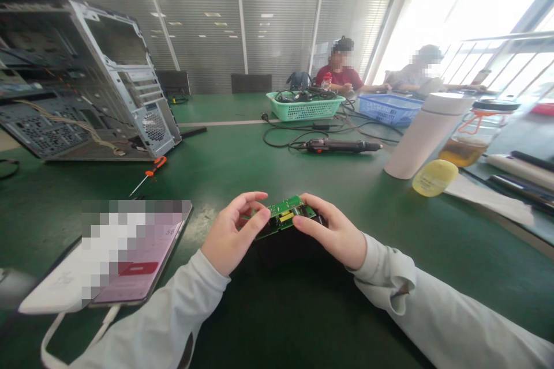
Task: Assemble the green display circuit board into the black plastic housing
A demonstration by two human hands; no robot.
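A small green circuit board (286,211) with a yellow part on it lies tilted over a dark object on the green table (242,167). My left hand (234,233) pinches the board's left edge between thumb and forefinger. On the right edge, the fingers of my right hand (333,230) grip the board and the dark object beneath it. Both sleeves are light grey.
A phone (134,256) on a white power bank lies at the left. An open computer case (82,81) and an orange-handled screwdriver (149,176) sit beyond. An electric screwdriver (341,146), green basket (305,106), blue basket (389,108), white flask (426,135) and jar (476,132) stand to the right. Two people sit at the far end.
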